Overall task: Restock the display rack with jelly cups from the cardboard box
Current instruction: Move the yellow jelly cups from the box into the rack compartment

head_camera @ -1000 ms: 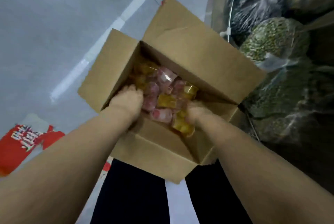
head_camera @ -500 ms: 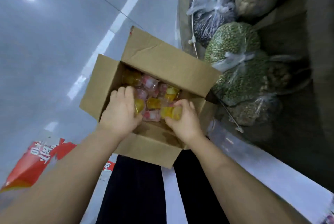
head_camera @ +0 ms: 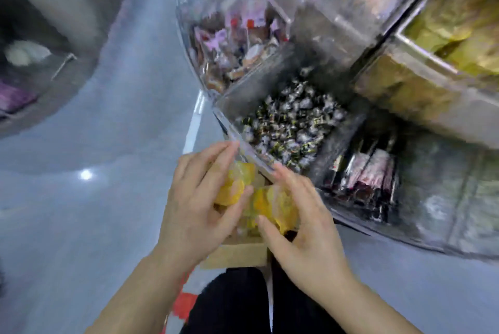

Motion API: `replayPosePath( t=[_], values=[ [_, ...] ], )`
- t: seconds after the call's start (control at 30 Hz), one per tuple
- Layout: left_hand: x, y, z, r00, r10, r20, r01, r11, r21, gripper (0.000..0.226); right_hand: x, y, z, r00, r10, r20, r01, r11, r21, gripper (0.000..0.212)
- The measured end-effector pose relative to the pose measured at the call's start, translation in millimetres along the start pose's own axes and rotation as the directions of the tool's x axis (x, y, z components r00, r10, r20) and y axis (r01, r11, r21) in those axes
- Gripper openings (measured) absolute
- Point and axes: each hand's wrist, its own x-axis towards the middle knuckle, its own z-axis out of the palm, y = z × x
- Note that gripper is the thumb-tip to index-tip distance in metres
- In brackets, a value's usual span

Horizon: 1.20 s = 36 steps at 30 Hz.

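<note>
Both hands cup yellow jelly cups (head_camera: pixel 258 198) between them: the left hand (head_camera: pixel 199 204) curls its fingers round a few, the right hand (head_camera: pixel 305 225) closes thumb and fingers on the others, probably so none spill on the way up. They hang over the cardboard box (head_camera: pixel 237 254), just below the display rack (head_camera: pixel 337 45) and its clear bin of dark wrapped sweets (head_camera: pixel 291 123). Motion blur leaves no label or writing legible.
</note>
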Motion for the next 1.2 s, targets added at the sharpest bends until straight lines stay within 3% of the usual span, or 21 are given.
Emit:
replayPosePath(
  t=[0.17, 0.37, 0.47, 0.73, 0.87, 1.03, 1.2],
  values=[
    [84.1, 89.0, -6.0, 0.965, 0.262, -0.001, -0.260, 0.956, -0.138, 0.060, -3.0, -32.3, -110.6, 0.956, 0.012, -0.293, -0.010, 1.000, 0.008, 0.051],
    [152.0, 168.3, 22.6, 0.923, 0.369, 0.104, -0.329, 0.902, -0.278, 0.058, -2.4, -26.2, -212.0, 0.863, -0.042, -0.503, 0.024, 0.999, -0.043, 0.048],
    [176.7, 187.6, 44.4, 0.884, 0.441, 0.157, -0.382, 0.873, -0.303, 0.055, 3.2, -12.4, -245.7, 0.854, -0.046, -0.518, 0.010, 0.997, -0.071, 0.048],
    [218.6, 206.3, 87.9, 0.838, 0.453, 0.304, -0.317, 0.858, -0.405, 0.069, 32.2, 25.7, -301.2, 0.852, 0.048, -0.522, -0.109, 0.990, -0.088, 0.051],
    [229.6, 203.8, 106.8, 0.797, 0.448, 0.404, -0.335, 0.885, -0.323, 0.071, 44.4, 40.4, -307.7, 0.903, 0.020, -0.430, -0.151, 0.950, -0.274, 0.058],
    [238.7, 204.1, 126.0, 0.694, 0.497, 0.520, -0.468, 0.861, -0.199, 0.070, 43.2, 47.7, -307.9, 0.888, -0.069, -0.456, -0.156, 0.885, -0.438, 0.053],
    [248.8, 206.1, 133.3, 0.646, 0.503, 0.574, -0.618, 0.786, 0.007, 0.073, 42.4, 48.9, -308.6, 0.878, -0.019, -0.479, -0.172, 0.921, -0.351, 0.050]
  ],
)
